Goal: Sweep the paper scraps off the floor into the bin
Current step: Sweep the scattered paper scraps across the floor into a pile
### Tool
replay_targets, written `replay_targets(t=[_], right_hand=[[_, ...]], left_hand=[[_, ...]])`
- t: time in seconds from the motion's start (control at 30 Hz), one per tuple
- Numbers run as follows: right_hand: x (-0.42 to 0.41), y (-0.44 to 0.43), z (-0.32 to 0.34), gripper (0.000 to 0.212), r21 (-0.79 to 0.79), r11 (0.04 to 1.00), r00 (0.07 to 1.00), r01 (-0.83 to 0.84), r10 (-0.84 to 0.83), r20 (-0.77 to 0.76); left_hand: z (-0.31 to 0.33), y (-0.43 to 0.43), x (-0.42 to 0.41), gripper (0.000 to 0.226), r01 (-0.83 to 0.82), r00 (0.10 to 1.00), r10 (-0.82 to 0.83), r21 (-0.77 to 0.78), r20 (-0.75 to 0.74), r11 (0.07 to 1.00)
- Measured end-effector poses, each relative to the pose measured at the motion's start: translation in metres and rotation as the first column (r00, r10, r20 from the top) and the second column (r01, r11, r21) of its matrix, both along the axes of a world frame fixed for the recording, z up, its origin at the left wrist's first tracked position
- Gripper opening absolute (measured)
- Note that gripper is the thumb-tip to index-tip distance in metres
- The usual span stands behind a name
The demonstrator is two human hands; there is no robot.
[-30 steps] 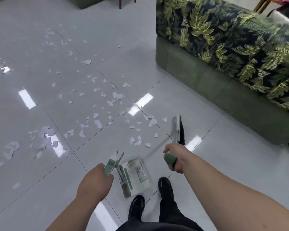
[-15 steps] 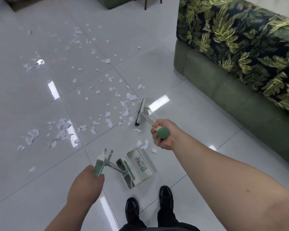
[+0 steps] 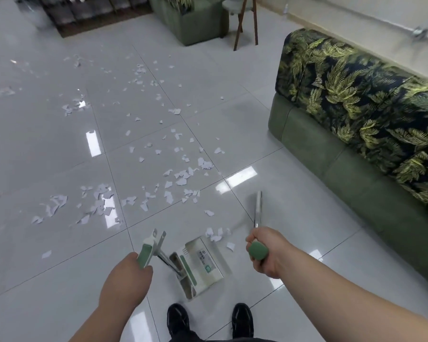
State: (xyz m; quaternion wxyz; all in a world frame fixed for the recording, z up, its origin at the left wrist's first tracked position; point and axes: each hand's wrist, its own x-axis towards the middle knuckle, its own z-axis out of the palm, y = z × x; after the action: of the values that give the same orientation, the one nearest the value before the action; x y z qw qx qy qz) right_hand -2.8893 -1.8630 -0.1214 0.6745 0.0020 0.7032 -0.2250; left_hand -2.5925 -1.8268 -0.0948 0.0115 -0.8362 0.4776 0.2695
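Note:
White paper scraps (image 3: pixel 183 174) lie strewn over the glossy grey tile floor, thickest at the centre and left. My left hand (image 3: pixel 127 280) grips the green and white handle of an upright dustpan (image 3: pixel 203 265), whose pan rests on the floor just ahead of my feet. A few scraps (image 3: pixel 215 234) sit at the pan's mouth. My right hand (image 3: pixel 265 250) is closed on the green handle end of a broom (image 3: pixel 257 208). The broom head is blurred, right of the scraps and above the pan.
A green sofa with leaf-print cushions (image 3: pixel 356 114) runs along the right side. A green armchair (image 3: pixel 193 18) and a wooden stool (image 3: pixel 245 23) stand at the back, with a dark rug (image 3: pixel 89 16) at the far left. My black shoes (image 3: pixel 178 319) stand below the pan.
The broom head has swung from among the scraps to the right and nearer to the pan. The view has tilted up, so more of the room shows. The dustpan has stayed in place.

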Motion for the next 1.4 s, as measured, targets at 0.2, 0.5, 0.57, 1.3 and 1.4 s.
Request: replay_targets(t=[0.2, 0.5, 0.57, 1.3, 1.4], right_hand=[[0.066, 0.003, 0.000, 0.017, 0.116, 0.993, 1.000, 0.012, -0.009, -0.027], [0.199, -0.038, 0.013, 0.011, 0.153, 0.988, 0.994, 0.010, -0.026, 0.105], [0.234, -0.054, 0.013, 0.011, 0.151, 0.988, 0.988, 0.020, -0.043, 0.147], [0.349, -0.172, -0.014, 0.011, -0.098, 0.990, 0.876, 0.097, -0.038, 0.481], [0.333, -0.163, -0.007, 0.017, -0.101, 0.994, 0.903, 0.042, 0.006, 0.429]], left_hand=[[-0.006, 0.000, 0.043, 0.014, -0.051, 0.997, 0.051, 0.003, -0.058, 0.999], [-0.016, -0.005, 0.140, 0.016, -0.120, 0.988, 0.123, 0.032, -0.095, 0.992], [-0.018, -0.005, 0.164, 0.016, -0.132, 0.986, 0.136, 0.042, -0.092, 0.990], [-0.020, -0.044, 0.314, 0.015, -0.179, 0.979, 0.184, 0.061, -0.086, 0.982], [-0.015, -0.058, 0.313, 0.016, -0.172, 0.978, 0.176, 0.049, -0.113, 0.984]])
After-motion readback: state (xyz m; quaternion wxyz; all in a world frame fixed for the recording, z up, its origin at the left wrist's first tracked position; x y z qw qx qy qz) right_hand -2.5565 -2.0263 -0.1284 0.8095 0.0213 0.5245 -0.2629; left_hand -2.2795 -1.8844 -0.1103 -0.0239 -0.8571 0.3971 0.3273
